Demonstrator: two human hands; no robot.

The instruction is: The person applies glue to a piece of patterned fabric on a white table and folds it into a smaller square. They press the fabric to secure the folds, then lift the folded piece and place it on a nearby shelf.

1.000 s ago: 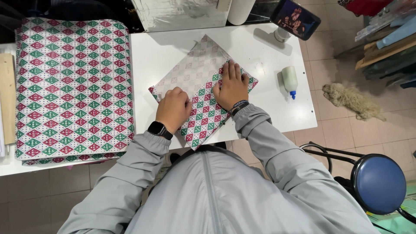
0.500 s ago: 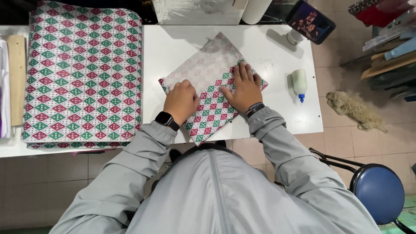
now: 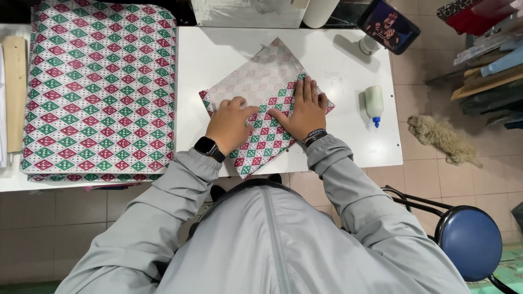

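A sheet of red, green and white diamond-patterned paper [image 3: 256, 81] lies tilted on the white table [image 3: 338, 71], its pale back side up and its near part folded over to show the pattern. My left hand [image 3: 230, 123], with a black watch on the wrist, presses its fingertips on the fold line. My right hand [image 3: 303, 110] lies flat on the folded patterned flap, fingers spread. Both hands press the paper down and hold nothing.
A stack of the same patterned paper [image 3: 98, 87] covers the table's left part, with a wooden board [image 3: 15, 92] beside it. A glue bottle [image 3: 374, 103] lies at the right, a phone on a stand [image 3: 388, 24] behind it. A blue stool [image 3: 468, 239] and a fluffy tan dog [image 3: 444, 139] are on the floor.
My left hand has slid right along the fold toward my right hand. My right hand has shifted slightly on the flap. The view has drifted, so everything sits further right.
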